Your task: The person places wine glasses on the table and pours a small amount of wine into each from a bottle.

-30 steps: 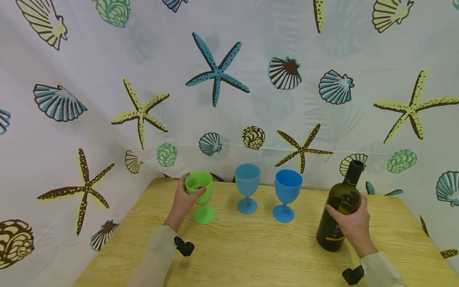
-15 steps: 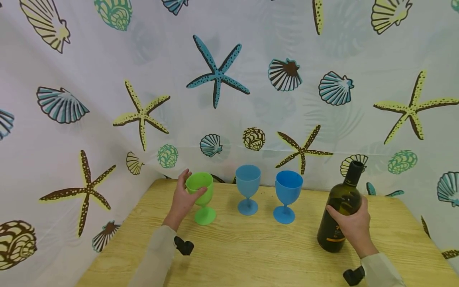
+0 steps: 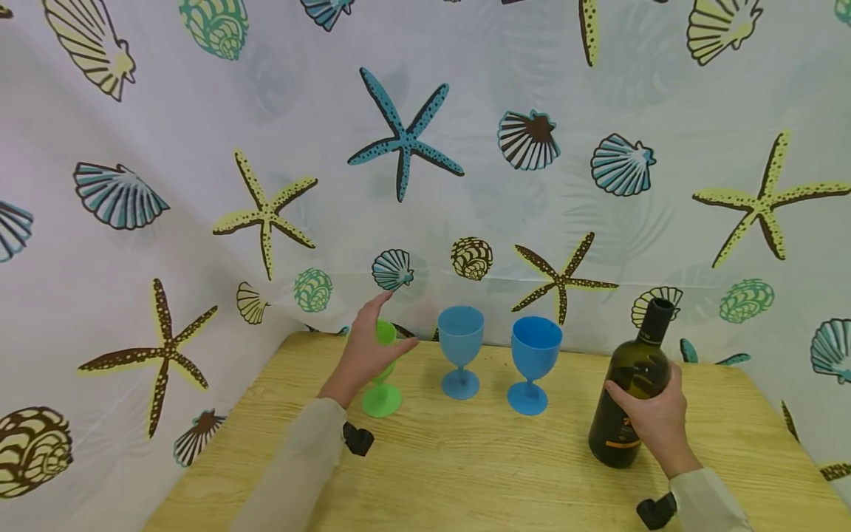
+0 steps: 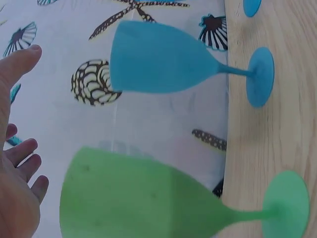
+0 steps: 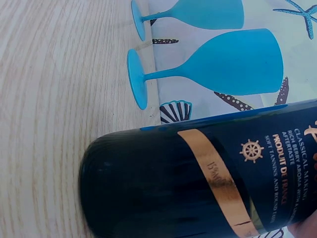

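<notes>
My left hand (image 3: pixel 367 347) is raised in front of the green goblet (image 3: pixel 382 400), thumb and fingers spread apart with nothing between them. It hides much of the goblet's bowl in the head view. In the left wrist view the green goblet (image 4: pixel 133 196) stands upright on the table, apart from the hand (image 4: pixel 20 183). A light blue goblet (image 3: pixel 460 332) stands just right of it, and a darker blue goblet (image 3: pixel 535 344) further right. On the right, my right hand (image 3: pixel 658 414) grips a dark wine bottle (image 3: pixel 614 436) around its body. The bottle's base (image 5: pixel 114 183) is near the tabletop.
The wooden table (image 3: pixel 459 473) ends at the back against a white curtain (image 3: pixel 465 214) printed with shells and starfish. The curtain also runs along the left side. Dark wrist cameras sit on both forearms.
My left hand has come off the green goblet's bowl and moved right and slightly up. The right hand and the bottle have stayed in place.
</notes>
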Available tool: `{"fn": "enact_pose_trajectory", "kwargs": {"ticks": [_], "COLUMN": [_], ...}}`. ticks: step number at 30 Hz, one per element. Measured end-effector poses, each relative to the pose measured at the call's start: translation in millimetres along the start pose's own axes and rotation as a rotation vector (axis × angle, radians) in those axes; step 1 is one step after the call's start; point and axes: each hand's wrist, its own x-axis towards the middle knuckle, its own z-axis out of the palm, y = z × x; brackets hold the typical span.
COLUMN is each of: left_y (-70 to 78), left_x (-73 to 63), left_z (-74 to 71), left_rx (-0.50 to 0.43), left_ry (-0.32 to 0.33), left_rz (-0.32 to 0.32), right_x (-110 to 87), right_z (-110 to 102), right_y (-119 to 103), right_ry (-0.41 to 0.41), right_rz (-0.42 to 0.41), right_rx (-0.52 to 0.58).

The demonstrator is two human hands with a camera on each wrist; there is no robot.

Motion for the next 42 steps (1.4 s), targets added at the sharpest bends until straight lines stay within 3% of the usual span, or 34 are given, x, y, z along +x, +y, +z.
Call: {"fn": "enact_pose_trajectory", "kwargs": {"ticks": [8,13,18,31,42], "left_y": [20.0,15.8,10.7,6.2,-0.7], "left_x": [14.0,22.9,28.6,41.1,41.8], "left_z": [32.9,56.0,72.9,88.3,94.8], "left_rx": [0.04,0.173,0.254,0.234,0.097], "left_ry": [-0.141,-0.189,-0.186,-0.193,-0.222], "left_rz": [0.01,0.046,0.081,-0.006,-0.132], "right_x": [-0.2,0.1,0.8,3.9,3.8], "right_z": [0.7,2.2,4.0,2.9,0.5], "right_y": [3.1,4.7,4.9,2.4,1.4], "right_ry": [0.018,0.021,0.021,0.023,0.023], "right_rz": [0.015,0.02,0.004,-0.004,0.003], "right_rx": [-0.012,-0.017,-0.002,0.018,0.005]}}
